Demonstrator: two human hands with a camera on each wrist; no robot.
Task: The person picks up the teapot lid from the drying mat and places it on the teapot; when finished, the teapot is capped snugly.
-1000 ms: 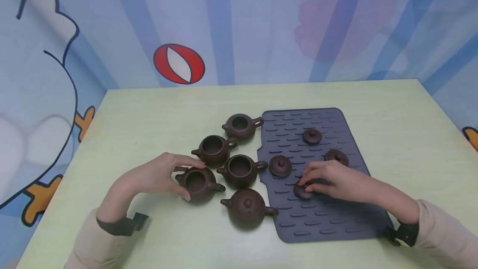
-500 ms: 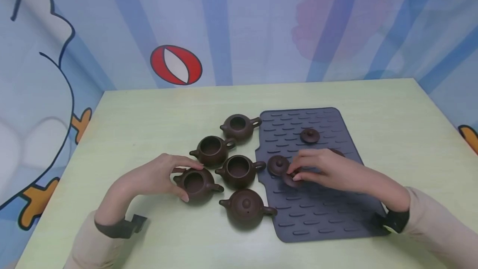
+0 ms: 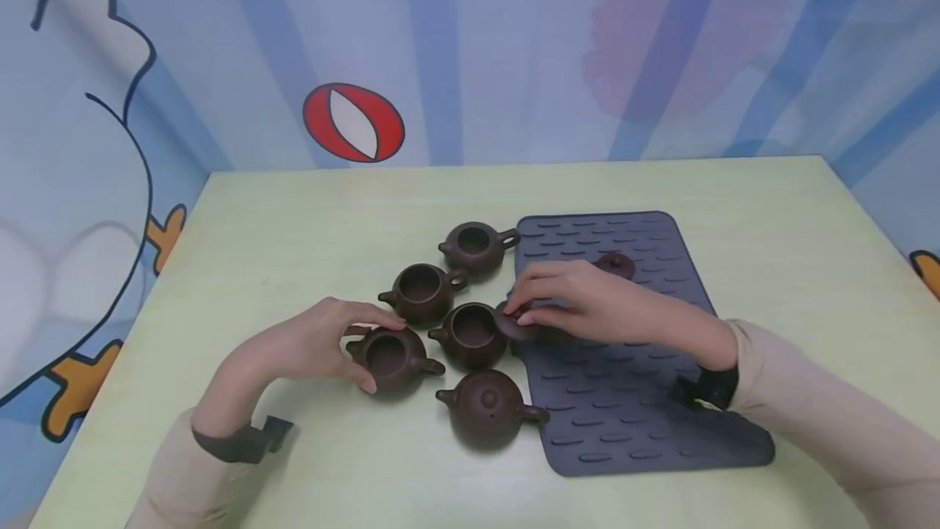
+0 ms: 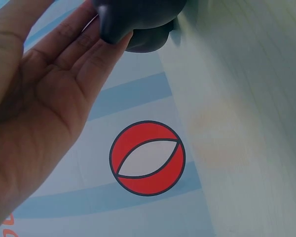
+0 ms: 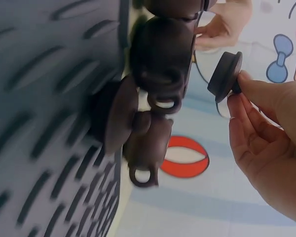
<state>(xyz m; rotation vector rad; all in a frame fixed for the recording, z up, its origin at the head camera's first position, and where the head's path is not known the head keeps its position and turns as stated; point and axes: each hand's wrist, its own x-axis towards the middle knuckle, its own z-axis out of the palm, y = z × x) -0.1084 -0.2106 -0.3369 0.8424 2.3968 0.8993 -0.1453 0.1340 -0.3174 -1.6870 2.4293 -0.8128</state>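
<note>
In the head view, my left hand [image 3: 316, 343] curves thumb and fingers round the spout side of a lidless brown teapot [image 3: 389, 359]. My right hand [image 3: 587, 300] pinches a brown lid [image 3: 516, 323] by its knob, held up beside the rim of another open teapot [image 3: 473, 333]. The right wrist view shows that lid [image 5: 226, 76] tilted between thumb and fingers, clear of the mat. Part of the dark teapot [image 4: 138, 17] shows at the fingertips of the left hand [image 4: 54, 84] in the left wrist view.
Two more lidless teapots [image 3: 420, 292] [image 3: 476, 248] stand behind, and a lidded teapot [image 3: 488, 408] is in front. On the grey mat [image 3: 624, 423] lies a lid [image 3: 615, 265]; another lid [image 5: 119, 116] shows in the right wrist view.
My right hand has lifted the lid from the mat and carried it left, to the rim of the middle teapot. My left hand stays at its teapot.
</note>
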